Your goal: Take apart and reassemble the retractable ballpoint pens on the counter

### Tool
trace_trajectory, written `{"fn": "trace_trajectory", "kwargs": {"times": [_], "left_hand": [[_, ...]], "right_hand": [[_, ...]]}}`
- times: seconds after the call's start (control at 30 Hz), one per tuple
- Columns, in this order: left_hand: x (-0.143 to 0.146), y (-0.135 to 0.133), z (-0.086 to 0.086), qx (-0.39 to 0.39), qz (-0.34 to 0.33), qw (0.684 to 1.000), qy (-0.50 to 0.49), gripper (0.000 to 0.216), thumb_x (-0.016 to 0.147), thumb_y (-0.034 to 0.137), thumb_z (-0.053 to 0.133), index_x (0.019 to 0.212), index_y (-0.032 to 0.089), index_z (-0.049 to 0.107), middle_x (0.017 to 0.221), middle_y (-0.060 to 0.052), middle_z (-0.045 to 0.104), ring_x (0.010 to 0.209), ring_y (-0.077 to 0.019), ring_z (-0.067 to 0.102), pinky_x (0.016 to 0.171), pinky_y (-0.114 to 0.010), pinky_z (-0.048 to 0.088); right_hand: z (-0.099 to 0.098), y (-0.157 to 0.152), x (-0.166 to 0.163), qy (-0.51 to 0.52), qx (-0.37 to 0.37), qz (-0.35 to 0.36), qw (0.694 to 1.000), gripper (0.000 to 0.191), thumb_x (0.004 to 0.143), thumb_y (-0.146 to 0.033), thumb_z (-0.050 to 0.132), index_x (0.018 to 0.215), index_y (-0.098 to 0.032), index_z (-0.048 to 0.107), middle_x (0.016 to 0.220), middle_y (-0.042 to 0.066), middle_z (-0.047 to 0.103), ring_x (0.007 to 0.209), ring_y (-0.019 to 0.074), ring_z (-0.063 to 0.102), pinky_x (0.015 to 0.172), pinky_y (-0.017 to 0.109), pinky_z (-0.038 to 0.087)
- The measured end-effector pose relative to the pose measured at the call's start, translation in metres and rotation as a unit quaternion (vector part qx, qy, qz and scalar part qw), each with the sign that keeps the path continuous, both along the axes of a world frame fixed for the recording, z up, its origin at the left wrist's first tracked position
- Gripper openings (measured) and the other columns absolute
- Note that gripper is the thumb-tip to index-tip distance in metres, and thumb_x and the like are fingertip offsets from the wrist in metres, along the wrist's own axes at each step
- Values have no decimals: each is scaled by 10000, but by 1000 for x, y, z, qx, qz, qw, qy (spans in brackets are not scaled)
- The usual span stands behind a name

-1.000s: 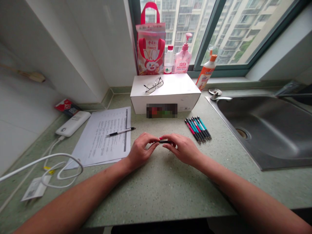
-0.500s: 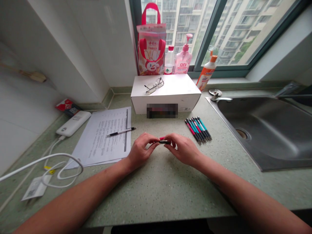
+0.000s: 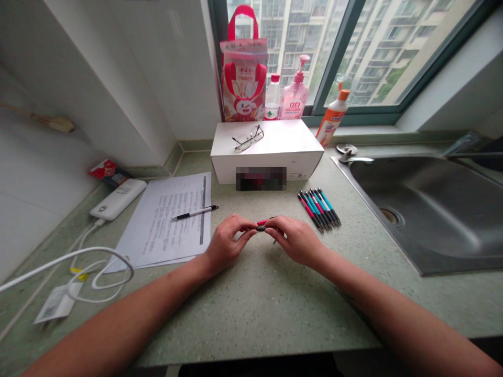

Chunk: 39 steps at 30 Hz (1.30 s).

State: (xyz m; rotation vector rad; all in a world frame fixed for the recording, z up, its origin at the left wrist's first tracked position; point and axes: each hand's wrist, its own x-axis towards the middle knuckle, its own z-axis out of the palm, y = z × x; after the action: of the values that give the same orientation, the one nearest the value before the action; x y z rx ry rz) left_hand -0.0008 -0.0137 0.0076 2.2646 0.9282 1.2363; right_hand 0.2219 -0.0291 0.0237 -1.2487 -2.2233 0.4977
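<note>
My left hand [image 3: 228, 238] is closed in a pinch at the left end of a red and black pen [image 3: 265, 222], held low over the counter. From the other side my right hand [image 3: 294, 238] pinches the dark part of it, thumb and fingertips pressed together. A red piece and a dark piece show side by side between the fingertips; whether they are joined I cannot tell. A thin tip pokes out under my right fingers, too small to name. Right of my hands, several red and blue pens [image 3: 319, 210] lie in a neat row.
Printed sheets [image 3: 165, 220] with a white and black pen [image 3: 195, 212] on top lie left. Beside them are a white power bank [image 3: 119, 199] and a looped cable [image 3: 98, 299]. A white box [image 3: 271, 141] bearing glasses [image 3: 249, 139] stands behind; a steel sink [image 3: 424, 209] is right.
My right fingers have shifted slightly and closed nearer to my left fingertips. More of the red piece now shows above them, less of the dark one. My left hand stays nearly still.
</note>
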Motion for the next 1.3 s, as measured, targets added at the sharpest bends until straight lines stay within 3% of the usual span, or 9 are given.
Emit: {"fn": "trace_trajectory", "kwargs": {"times": [0.2,0.3,0.5,0.6,0.77,0.9,1.13,1.3], "left_hand": [[0,0,1,-9,5,1000,0,68,938,236,668,974,187,699,844,-45,722,778,-176,647,732,-323,532],[-1,0,0,-10,4,1000,3,76,940,251,670,968,189,703,853,-47,729,784,-179,651,736,-327,531],[-1,1,0,-13,-2,1000,13,85,939,268,673,928,187,697,845,-49,732,784,-182,651,730,-322,519],[-1,0,3,-14,-21,999,24,51,932,230,670,934,182,687,839,-48,726,784,-184,641,738,-325,511],[2,-2,5,3,-94,989,111,29,911,195,641,916,182,667,884,-72,715,857,-217,619,803,-364,503],[3,-3,4,6,-111,976,189,16,880,196,650,891,189,659,877,-74,691,851,-228,597,791,-377,480],[4,-3,6,8,-106,971,213,37,865,224,658,881,191,660,850,-65,678,826,-228,587,768,-380,462],[5,-1,1,16,-43,983,179,101,909,257,641,839,187,657,815,-61,673,799,-219,584,753,-370,470]], "right_hand": [[0,0,1,-11,-6,-9,1000,236,935,-331,658,1123,-191,635,929,45,723,749,160,661,666,286,450],[-1,0,1,-14,-8,-12,1000,161,964,-313,617,1065,-191,645,930,50,730,746,163,658,680,293,447],[5,1,2,-15,-10,6,1000,216,1032,-335,492,1065,-215,669,1047,65,735,913,193,678,772,312,460],[11,3,6,-37,-15,-13,999,233,1028,-338,482,1018,-202,671,971,58,715,816,174,651,718,297,439],[16,5,17,-125,-42,7,991,41,901,-235,605,900,-209,638,909,22,686,717,148,603,645,277,384],[16,4,20,-160,-55,28,985,48,855,-198,627,880,-228,655,926,22,696,742,165,616,638,283,385],[3,4,9,-164,-33,25,986,76,887,-185,612,849,-229,662,923,26,711,776,179,645,649,291,410],[-5,8,2,-140,-18,16,990,70,936,-246,629,905,-219,686,1001,44,705,824,175,648,691,290,421]]}}
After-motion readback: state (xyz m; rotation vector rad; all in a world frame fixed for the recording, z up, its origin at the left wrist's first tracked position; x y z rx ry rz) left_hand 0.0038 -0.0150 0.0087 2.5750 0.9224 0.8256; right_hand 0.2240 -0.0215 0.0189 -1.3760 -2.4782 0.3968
